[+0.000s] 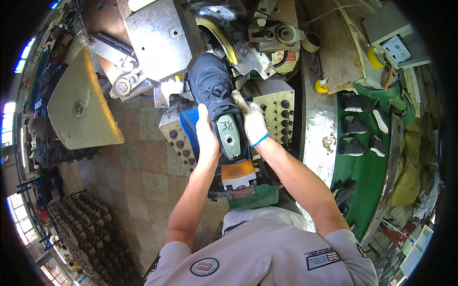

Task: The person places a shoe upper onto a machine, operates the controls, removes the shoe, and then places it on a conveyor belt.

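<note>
Tiled floor below — bare left hand and gloved right hand, fingers clamped on a dark shoe.

One wide head-worn fisheye view looks steeply downward from close above the shoe.

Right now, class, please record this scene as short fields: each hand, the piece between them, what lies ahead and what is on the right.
Left hand: bare, on the left side of the black lace-up shoe
Right hand: in a blue-edged white fabric glove, on the shoe's right side
Inside shoe: hard, pale green shoe last with a round hole
Ahead: shoe's toe at the silver metal machine
Right: dark, pale-soled shoes on a green surface
</note>
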The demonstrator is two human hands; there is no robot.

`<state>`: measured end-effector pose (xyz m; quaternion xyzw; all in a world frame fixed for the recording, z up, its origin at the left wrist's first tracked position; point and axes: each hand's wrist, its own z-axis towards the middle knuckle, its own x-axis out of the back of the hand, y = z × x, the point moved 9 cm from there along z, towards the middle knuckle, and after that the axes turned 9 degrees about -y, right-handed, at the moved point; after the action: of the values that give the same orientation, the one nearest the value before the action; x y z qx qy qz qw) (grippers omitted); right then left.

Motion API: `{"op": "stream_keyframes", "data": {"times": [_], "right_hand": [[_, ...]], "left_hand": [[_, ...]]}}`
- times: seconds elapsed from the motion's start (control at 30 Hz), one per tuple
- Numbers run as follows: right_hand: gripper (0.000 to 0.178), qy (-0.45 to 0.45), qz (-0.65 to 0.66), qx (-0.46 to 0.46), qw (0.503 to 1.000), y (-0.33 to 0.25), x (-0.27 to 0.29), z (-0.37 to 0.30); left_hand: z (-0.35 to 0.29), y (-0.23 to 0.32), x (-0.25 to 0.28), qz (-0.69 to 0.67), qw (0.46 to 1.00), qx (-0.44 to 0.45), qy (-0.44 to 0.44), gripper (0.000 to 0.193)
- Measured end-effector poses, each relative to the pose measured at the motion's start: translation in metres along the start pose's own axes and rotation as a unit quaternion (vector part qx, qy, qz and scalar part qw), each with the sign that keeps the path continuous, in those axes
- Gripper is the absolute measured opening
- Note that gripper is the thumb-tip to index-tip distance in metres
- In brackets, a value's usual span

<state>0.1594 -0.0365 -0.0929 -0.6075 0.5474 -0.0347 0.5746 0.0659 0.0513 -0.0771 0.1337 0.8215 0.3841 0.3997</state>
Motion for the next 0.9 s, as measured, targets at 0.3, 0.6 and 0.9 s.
{"op": "stream_keyframes", "data": {"times": [0.3, 0.6, 0.9], "right_hand": [[0.034, -0.07, -0.136, 0.104, 0.983, -0.028, -0.008, 0.006], [0.053, -0.016, 0.072, 0.053, 0.996, -0.047, 0.093, -0.064], [0.048, 0.196, -0.068, 0.052, 0.977, -0.054, 0.208, -0.218]], "left_hand": [[0.011, -0.01, -0.001, -0.06, 0.99, -0.094, -0.091, 0.052], [-0.05, -0.019, 0.129, 0.261, 0.95, -0.131, 0.109, 0.046], [-0.111, -0.135, 0.21, 0.493, 0.83, 0.046, 0.256, 0.085]]}}
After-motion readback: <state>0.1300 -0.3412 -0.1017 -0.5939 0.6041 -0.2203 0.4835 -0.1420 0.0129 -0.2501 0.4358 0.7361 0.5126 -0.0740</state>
